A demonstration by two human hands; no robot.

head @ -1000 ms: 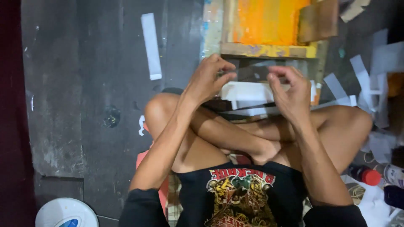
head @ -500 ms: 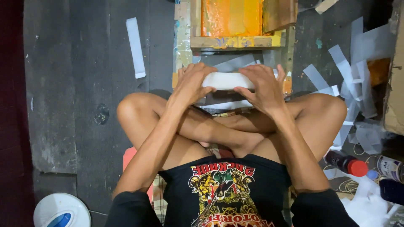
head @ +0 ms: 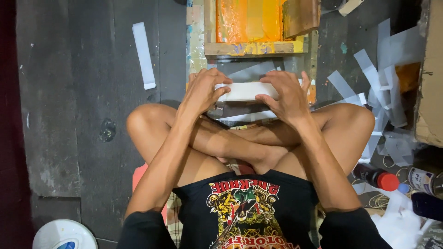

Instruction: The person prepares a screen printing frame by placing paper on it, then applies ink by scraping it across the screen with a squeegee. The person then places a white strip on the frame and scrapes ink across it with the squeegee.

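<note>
A flat white block [head: 244,91], long and thin like a stack of white sheets or strips, is held level between both hands just beyond the person's crossed shins, above the dark floor [head: 83,115] and right before the near edge of a wooden frame [head: 251,48]. The left hand [head: 203,90] closes over the block's left end, its fingers curled down over the top and front edge and pressed close to each other, the thumb hidden underneath. The right hand [head: 286,97] covers the right end, fingers bent over the top with slight gaps between them, one fingertip raised at the far side; its thumb cannot be made out either. Under the block lie more pale strips [head: 251,115] across the floor between the knees. The wooden frame carries an orange-stained screen [head: 247,18], and a brown wooden board [head: 300,16] rests on its right corner. Toward the left edge of the floor a single white strip [head: 144,55] lies alone, well apart from the hands. To the right, loose white strips [head: 383,74] are scattered in a heap near a piece of cardboard [head: 431,78] at the right edge. Near the right knee a dark bottle with a red cap [head: 376,177] lies on its side, and at the near left corner sits a round white lid [head: 62,234].
</note>
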